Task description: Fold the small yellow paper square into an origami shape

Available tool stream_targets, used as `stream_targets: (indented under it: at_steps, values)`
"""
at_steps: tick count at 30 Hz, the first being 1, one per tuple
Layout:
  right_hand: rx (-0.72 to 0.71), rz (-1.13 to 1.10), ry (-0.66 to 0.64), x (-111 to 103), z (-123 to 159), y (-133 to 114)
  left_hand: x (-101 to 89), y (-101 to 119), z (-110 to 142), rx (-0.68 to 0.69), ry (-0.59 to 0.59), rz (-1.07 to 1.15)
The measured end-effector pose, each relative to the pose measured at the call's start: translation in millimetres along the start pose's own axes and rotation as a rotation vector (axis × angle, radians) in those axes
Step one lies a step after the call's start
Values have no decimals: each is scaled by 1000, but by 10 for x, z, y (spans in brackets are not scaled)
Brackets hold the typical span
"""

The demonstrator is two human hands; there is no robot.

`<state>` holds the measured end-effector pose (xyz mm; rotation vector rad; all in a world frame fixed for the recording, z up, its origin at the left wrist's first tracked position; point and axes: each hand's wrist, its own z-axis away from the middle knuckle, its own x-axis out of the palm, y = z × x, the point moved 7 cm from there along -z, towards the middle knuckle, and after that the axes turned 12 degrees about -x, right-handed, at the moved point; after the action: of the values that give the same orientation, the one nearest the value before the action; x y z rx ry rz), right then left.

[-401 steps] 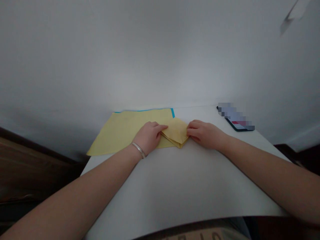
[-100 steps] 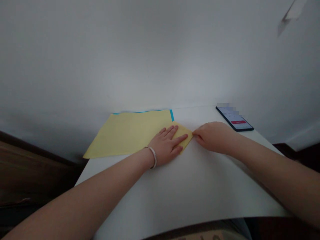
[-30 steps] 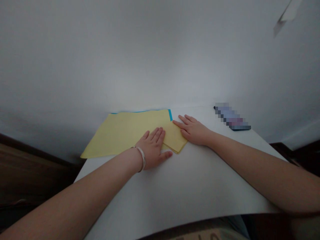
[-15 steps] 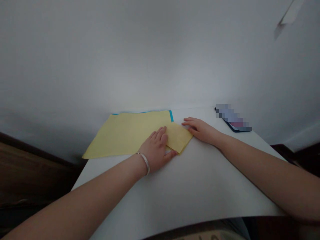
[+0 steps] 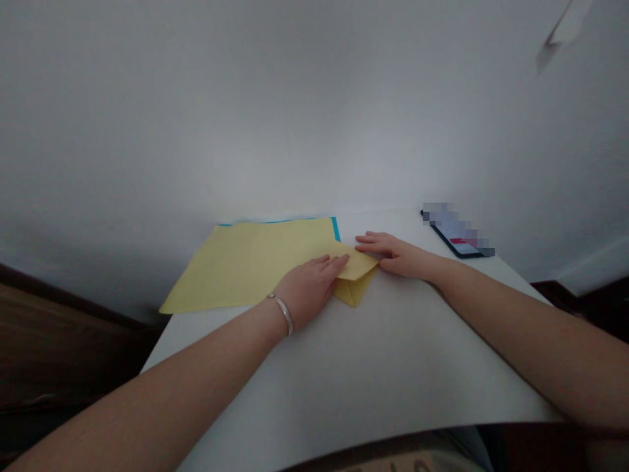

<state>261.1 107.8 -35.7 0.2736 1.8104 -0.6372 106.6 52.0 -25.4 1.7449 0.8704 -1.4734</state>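
A small piece of folded yellow paper lies on the white table, its near flap raised and bent away from me, so the creased layer beneath shows. My left hand, with a silver bangle at the wrist, is closed on the left part of this flap, thumb and fingers close together. My right hand rests at the paper's right corner, fingers stretched out across its far side and thumb by the corner. The fingers of my left hand cover part of the folded paper.
A large yellow sheet lies at the left, with a blue edge showing from beneath it. At the back right of the table is a phone, its screen partly blurred. A wall rises behind the table.
The near flap of the folded paper has been lifted away from me, uncovering a creased layer. My left thumb has moved up and forward from the paper's near tip. My right hand has barely moved.
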Motion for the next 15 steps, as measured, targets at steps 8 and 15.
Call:
stream_targets:
  at_steps: [8,15]
  values:
    - [-9,99,162,-109,15,-161,-79,-72,-16,-98,71,196]
    - [-52,56,223,-184,22,-222,-93,-71,-40,-138,82,168]
